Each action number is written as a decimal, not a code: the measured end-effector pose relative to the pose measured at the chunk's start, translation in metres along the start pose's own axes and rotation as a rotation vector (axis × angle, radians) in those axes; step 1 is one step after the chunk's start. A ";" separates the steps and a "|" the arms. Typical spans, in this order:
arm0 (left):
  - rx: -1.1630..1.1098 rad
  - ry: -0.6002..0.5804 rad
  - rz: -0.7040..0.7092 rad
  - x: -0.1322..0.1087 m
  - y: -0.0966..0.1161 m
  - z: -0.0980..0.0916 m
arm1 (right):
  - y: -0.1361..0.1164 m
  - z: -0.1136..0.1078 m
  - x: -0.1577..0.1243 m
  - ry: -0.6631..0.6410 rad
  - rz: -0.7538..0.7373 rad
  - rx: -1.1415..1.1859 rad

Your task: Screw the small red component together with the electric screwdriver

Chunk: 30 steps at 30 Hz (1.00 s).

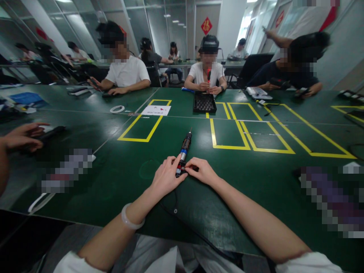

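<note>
A slim electric screwdriver [184, 150], black with a blue and red band, lies on the green table [113, 178] with its tip pointing away from me. My left hand [167, 176] pinches its near end from the left. My right hand [201, 170] grips the same end from the right, fingers curled. A black cable [182, 220] runs from the tool back toward me, over the table's near edge.
Yellow tape rectangles [227, 132] mark the table beyond the tool. A black tray [204, 102] and a white paper [156, 110] lie farther off, near a white ring [117, 109]. Several people sit around the table; another person's hand [21, 136] rests at the left by a black tool.
</note>
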<state>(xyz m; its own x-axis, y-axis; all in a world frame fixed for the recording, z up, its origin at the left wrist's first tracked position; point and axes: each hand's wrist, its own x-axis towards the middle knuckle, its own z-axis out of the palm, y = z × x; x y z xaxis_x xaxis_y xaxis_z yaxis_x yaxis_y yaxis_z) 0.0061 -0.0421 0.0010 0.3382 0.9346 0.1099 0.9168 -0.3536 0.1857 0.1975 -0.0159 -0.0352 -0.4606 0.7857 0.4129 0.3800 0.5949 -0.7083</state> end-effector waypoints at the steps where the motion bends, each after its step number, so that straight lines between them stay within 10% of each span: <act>1: 0.022 0.002 -0.001 0.002 0.001 -0.001 | 0.000 -0.001 0.000 0.001 -0.004 -0.008; 14: 0.221 -0.009 0.004 0.002 -0.027 -0.016 | -0.002 0.002 0.001 0.012 0.078 0.073; 30: 0.287 -0.127 -0.431 -0.035 -0.193 -0.066 | -0.002 0.001 0.001 -0.023 0.125 0.054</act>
<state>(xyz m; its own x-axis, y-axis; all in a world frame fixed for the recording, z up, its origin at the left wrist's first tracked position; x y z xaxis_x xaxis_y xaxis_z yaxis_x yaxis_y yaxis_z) -0.1968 -0.0085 0.0253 -0.0755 0.9964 -0.0396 0.9935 0.0718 -0.0881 0.1957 -0.0169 -0.0341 -0.4310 0.8488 0.3064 0.3922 0.4820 -0.7835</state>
